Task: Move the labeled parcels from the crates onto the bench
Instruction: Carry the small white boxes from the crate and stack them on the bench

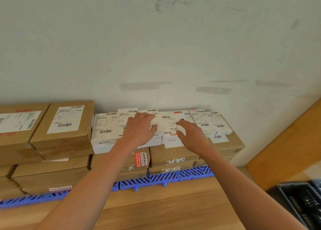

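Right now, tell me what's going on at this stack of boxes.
A person is reaching with both hands over a row of small white labeled parcels lying on top of brown cardboard boxes against the wall. The left hand lies flat on one white parcel, fingers spread. The right hand is open just over the neighbouring parcels; contact is unclear. Nothing is lifted. The stack sits on a blue slatted pallet, with a bare wooden surface in front.

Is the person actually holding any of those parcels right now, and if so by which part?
Nothing is held. The left hand rests with fingers spread on top of the flat white labelled parcels; the right hand hovers open over the same row.
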`<state>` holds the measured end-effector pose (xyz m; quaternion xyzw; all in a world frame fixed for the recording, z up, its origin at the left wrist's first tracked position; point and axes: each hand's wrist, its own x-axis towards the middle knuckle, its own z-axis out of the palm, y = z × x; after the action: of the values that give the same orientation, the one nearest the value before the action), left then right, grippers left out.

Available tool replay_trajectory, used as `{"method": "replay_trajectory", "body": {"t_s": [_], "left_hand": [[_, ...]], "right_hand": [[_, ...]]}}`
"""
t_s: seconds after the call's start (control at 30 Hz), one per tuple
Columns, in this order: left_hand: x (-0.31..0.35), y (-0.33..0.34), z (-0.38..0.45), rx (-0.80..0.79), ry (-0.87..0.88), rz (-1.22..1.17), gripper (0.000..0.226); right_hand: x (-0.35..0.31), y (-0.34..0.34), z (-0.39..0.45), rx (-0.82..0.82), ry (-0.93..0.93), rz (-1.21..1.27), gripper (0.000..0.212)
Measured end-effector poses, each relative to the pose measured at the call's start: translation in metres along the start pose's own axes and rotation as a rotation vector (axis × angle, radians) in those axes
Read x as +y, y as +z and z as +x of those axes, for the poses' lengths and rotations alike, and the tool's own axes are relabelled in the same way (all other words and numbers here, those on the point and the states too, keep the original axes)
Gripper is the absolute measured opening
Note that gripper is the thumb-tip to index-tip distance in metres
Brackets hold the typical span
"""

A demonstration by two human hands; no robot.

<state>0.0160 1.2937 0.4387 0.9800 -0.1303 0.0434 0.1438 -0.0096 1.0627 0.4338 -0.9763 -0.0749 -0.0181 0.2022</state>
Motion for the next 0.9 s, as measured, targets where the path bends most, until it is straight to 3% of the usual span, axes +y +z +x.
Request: {"method": "replay_trajectory", "body": {"t_s": [0.37, 0.63, 0.9], "left_hand": [[0.132, 0.009, 0.0, -0.073, 0.329, -0.044, 0.051], [0.323, 0.067, -0.028, -0.202, 0.619, -0.079, 0.046], [0.528, 0.151, -0.115, -0.299, 0.873, -0.064, 0.049]], "right_hand": [[0.071, -0.059, -0.122, 0.153, 0.333, 0.016, 0.044], [0.184, -0.109, -0.268, 0.281, 0.59, -0.009, 0.039], [0.309, -0.137, -0.455, 0.367, 0.835, 0.008, 0.043]]}}
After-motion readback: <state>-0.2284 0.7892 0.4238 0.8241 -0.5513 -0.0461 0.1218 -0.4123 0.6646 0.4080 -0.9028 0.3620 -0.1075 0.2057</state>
